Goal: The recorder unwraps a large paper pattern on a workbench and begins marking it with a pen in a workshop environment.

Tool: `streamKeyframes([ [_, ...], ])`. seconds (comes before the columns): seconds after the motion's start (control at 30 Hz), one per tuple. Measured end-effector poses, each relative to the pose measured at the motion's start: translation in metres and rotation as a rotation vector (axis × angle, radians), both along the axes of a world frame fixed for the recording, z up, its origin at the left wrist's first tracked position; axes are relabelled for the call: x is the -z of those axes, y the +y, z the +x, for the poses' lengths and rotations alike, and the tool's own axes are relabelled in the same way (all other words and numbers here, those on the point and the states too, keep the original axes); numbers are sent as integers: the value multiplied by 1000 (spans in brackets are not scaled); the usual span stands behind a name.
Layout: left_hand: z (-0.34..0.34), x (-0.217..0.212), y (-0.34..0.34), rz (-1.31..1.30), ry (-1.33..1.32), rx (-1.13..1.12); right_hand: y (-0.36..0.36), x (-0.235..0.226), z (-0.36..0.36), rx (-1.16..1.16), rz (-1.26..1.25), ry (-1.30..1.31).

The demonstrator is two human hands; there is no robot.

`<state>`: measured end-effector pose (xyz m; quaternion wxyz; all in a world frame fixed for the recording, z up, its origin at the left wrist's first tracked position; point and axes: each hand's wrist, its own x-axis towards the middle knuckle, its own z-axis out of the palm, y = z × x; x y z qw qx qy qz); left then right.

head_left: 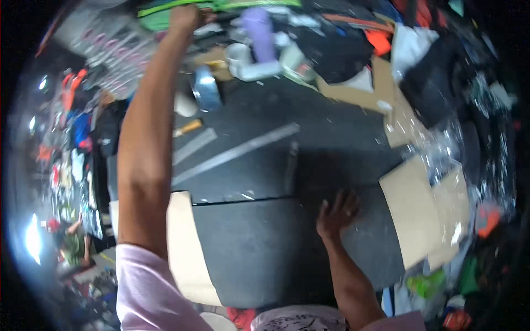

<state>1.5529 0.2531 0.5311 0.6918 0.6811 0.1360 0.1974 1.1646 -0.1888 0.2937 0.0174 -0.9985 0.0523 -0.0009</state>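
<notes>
My left hand (186, 17) is stretched far forward to the back of the black work table (309, 143) and is closed on a green flat item (165, 12) lying there. My right hand (337, 212) rests palm down with fingers spread on a dark grey sheet (254, 248) at the near edge of the table. It holds nothing. A long metal ruler (237, 153) and a shorter metal strip (194, 145) lie on the table between my two arms.
A roll of silver tape (207, 88), a purple cylinder (259, 33) and white pipe pieces (248, 63) stand near the back. An orange-handled tool (187, 128) lies by my left arm. Cardboard pieces (425, 209) and clear plastic wrap (441, 149) cover the right side.
</notes>
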Motion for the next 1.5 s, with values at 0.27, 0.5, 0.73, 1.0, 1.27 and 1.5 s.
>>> streamKeyframes([
  [0.27, -227, 169, -148, -67, 360, 511, 15, 22, -14, -50, 10, 91],
  [0.5, -294, 220, -237, 390, 478, 451, 8, 13, -16, -3, 4, 165],
  [0.73, -324, 225, -236, 574, 355, 424, 16, 20, -17, -32, -16, 99],
  [1.0, -253, 211, -196, 826, 257, 262, 6, 21, -11, -22, -18, 127],
  [1.27, -82, 229, -135, 923, 228, 113, 10, 22, -13, -45, -14, 105],
  [1.5, -34, 274, -229, 605, 57, 8, 12, 21, -11, -43, -45, 86],
])
